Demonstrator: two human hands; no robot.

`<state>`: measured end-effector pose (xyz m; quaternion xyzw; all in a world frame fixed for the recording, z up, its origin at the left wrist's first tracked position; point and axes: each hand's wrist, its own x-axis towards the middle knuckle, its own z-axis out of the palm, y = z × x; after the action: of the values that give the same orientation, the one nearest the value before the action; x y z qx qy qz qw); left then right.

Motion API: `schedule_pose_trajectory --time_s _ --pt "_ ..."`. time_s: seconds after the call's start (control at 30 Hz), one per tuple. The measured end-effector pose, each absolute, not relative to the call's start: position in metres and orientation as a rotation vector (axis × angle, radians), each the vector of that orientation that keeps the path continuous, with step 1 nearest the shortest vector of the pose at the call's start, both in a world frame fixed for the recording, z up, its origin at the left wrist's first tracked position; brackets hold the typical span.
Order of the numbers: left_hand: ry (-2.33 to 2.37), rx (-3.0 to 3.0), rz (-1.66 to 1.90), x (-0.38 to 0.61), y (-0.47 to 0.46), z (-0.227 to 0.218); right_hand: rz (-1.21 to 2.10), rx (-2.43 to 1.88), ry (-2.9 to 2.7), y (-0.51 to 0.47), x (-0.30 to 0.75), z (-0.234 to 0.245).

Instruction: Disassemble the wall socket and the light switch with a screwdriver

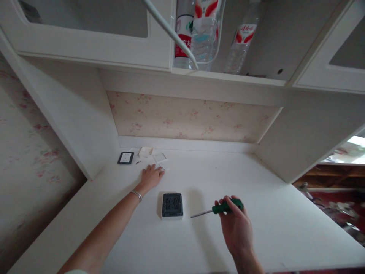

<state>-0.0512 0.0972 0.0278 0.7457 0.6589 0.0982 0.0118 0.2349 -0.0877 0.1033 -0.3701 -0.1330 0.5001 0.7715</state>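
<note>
The right hand [236,228] grips the green handle of a screwdriver [202,214], its fingers and thumb hiding part of it; the shaft points left, its tip near the box [172,205] but apart from it. The box lies on the desk [270,228] between the two arms, dark face up, the fine detail of that face too dim to read. The left hand [152,176] reaches farther back, fingers down by some small bits; whether it pinches anything cannot be told. Beyond it lie a clear frame [160,158], faint against the white, and a black-edged plate [126,158]. Overhead, a pale rod [171,32] partly covers bottles [203,38] cut off by the top edge.
</note>
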Motion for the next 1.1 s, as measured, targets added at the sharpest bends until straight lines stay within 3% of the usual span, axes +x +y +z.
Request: schedule_pose_trajectory --time_s 0.7,1.1 --pt "2.143 2.199 0.364 -0.039 0.154 0.030 1.082 -0.874 -0.348 -0.094 0.252 0.096" --pt "1.801 2.318 0.656 -0.051 0.071 0.034 1.013 -0.697 -0.639 -0.057 0.217 0.155"
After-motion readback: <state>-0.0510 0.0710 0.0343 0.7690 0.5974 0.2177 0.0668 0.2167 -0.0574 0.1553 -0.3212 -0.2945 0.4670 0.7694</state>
